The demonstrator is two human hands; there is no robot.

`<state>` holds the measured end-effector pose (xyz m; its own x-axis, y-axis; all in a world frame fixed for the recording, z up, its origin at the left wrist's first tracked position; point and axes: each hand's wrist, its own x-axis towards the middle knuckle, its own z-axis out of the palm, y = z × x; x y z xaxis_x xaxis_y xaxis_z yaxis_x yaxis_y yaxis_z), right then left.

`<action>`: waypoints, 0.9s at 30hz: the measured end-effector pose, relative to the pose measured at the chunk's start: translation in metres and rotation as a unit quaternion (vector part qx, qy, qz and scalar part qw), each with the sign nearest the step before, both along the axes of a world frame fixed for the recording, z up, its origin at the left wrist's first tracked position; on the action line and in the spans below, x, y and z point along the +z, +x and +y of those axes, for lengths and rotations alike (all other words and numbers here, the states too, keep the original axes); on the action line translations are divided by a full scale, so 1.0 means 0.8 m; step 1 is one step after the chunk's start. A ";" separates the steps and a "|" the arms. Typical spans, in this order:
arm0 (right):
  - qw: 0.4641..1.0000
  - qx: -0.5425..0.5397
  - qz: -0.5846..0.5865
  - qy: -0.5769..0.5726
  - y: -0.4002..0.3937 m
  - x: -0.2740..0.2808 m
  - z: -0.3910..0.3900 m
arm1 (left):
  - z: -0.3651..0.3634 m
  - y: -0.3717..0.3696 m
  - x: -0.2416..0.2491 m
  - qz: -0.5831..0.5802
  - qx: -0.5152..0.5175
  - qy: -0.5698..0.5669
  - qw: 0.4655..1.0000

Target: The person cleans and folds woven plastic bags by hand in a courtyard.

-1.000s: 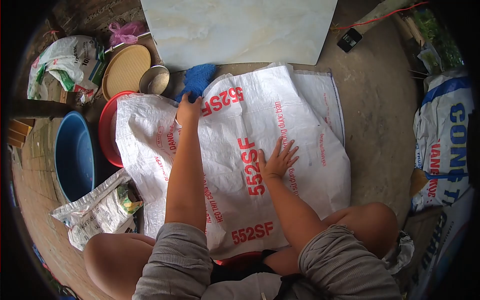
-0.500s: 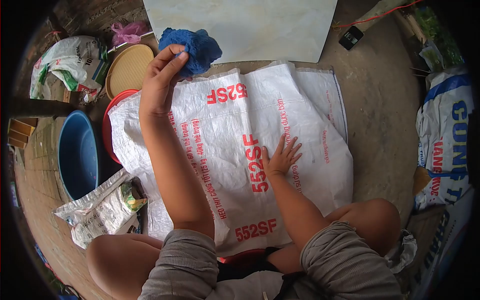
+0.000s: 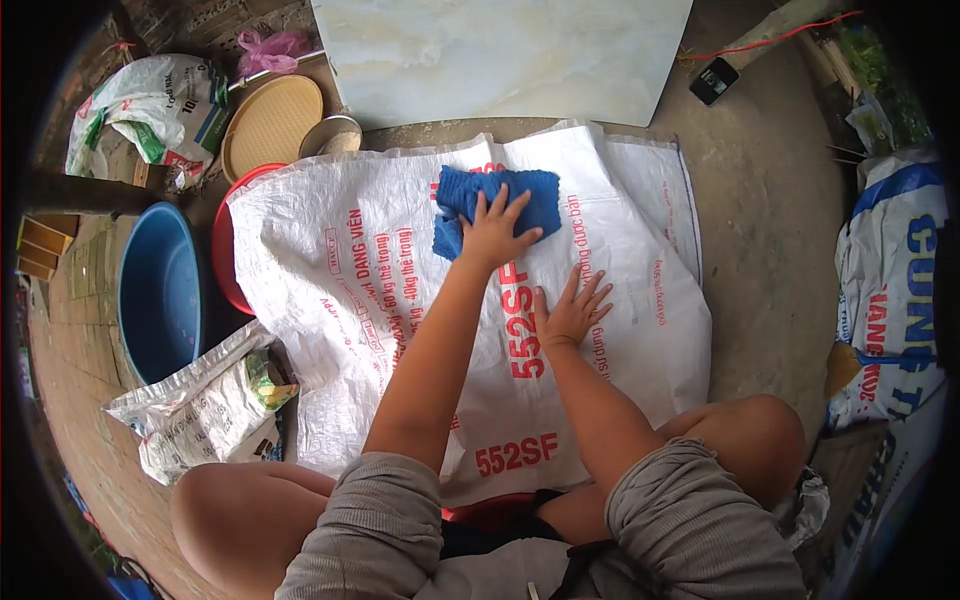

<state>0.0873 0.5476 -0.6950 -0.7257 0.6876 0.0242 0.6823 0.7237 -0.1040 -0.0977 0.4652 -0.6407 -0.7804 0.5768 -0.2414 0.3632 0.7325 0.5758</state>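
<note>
A white woven sack [image 3: 640,370] with red print lies spread on the ground in front of my crossed legs. Near its far edge is a blue cloth [image 3: 540,192], laid out flat with some folds. My left hand [image 3: 490,232] presses down on the cloth, its fingers spread and nothing gripped. Bare on the sack, a little nearer and to the right, my right hand [image 3: 574,312] rests with fingers apart.
On the left stand a blue basin [image 3: 160,290], a red basin [image 3: 226,250] partly under the sack, a yellow tray [image 3: 270,125] and a metal bowl [image 3: 325,135]. A pale marbled board [image 3: 500,60] lies beyond. Filled bags [image 3: 890,290] and a phone [image 3: 713,80] are at right.
My left hand has come down and right from above the sack's far left. The blue cloth, bunched in its fingers before, now lies spread under the palm. My right hand stays on the sack.
</note>
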 end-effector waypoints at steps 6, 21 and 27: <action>1.000 0.005 -0.005 0.011 -0.002 0.001 0.003 | -0.017 0.066 -0.062 0.162 0.016 0.082 0.983; 1.000 0.003 -0.014 0.010 -0.002 0.002 0.000 | -0.158 -0.034 -0.067 0.165 0.440 -0.115 0.875; 1.000 0.004 -0.004 0.013 -0.002 -0.002 0.000 | -0.040 0.048 -0.047 0.151 0.190 -0.035 0.970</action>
